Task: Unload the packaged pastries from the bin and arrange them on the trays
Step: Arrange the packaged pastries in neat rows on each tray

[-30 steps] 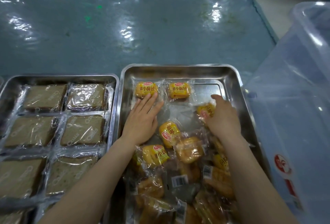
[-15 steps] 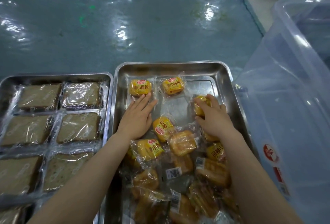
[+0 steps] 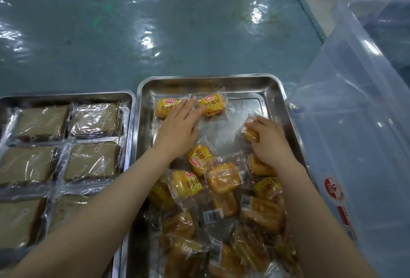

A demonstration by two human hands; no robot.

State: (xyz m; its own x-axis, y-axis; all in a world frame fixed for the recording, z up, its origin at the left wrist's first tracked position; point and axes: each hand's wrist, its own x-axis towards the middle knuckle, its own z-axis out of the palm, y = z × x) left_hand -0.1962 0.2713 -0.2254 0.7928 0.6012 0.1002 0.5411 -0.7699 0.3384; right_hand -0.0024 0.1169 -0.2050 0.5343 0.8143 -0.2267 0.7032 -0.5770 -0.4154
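Left hand (image 3: 177, 127) flat, open on the row. Right hand (image 3: 269, 138) grips a bun (image 3: 251, 134). Best set it label-up beside the second bun (image 3: 212, 105).

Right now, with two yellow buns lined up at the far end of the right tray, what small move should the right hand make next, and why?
Probably slide the packet under the right hand up beside the second yellow bun. The far row holds only two buns, with bare tray to their right, and the left hand is already resting on the first bun.
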